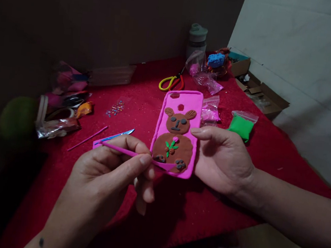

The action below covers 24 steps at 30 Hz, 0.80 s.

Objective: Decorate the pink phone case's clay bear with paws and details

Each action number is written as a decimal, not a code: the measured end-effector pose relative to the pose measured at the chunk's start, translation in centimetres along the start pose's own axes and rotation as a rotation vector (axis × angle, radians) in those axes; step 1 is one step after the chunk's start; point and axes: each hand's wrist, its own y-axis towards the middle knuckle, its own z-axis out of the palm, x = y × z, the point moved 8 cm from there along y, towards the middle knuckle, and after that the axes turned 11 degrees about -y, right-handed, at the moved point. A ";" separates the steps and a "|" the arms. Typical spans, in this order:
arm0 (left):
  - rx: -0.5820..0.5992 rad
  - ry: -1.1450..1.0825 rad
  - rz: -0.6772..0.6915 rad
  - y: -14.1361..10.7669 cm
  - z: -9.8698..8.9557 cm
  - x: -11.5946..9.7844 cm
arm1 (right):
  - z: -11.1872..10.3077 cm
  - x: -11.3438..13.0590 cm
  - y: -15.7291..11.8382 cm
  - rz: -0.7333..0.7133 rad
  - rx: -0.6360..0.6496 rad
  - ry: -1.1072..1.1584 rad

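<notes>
My right hand (223,159) holds a pink phone case (189,103) by its right edge, lifted above the red cloth. The case carries a brown clay bear with grey eyes, a small pink flower and green leaves. My left hand (109,175) pinches a thin pink modelling tool (121,150) between thumb and forefinger. The tool's flat tip lies against the bear's lower left paw, near the bottom of the case.
A red cloth (143,110) covers the table. On it lie a blue tool (117,135), a pink stick (88,138), scissors (171,83), green clay (241,127), plastic bags, a gem sheet (115,108), a bottle (197,38) and cardboard boxes (263,95). Clutter sits at the left.
</notes>
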 end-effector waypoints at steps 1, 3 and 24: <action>0.006 0.003 -0.004 0.0 0.0 0.0 | -0.1 0.0 0.0 -0.002 -0.007 -0.003; 0.027 0.001 -0.014 0.0 0.2 0.1 | -0.1 0.0 -0.1 0.001 -0.008 -0.002; 0.074 0.043 -0.030 0.4 0.0 0.6 | 0.0 -0.1 0.0 -0.007 0.024 -0.002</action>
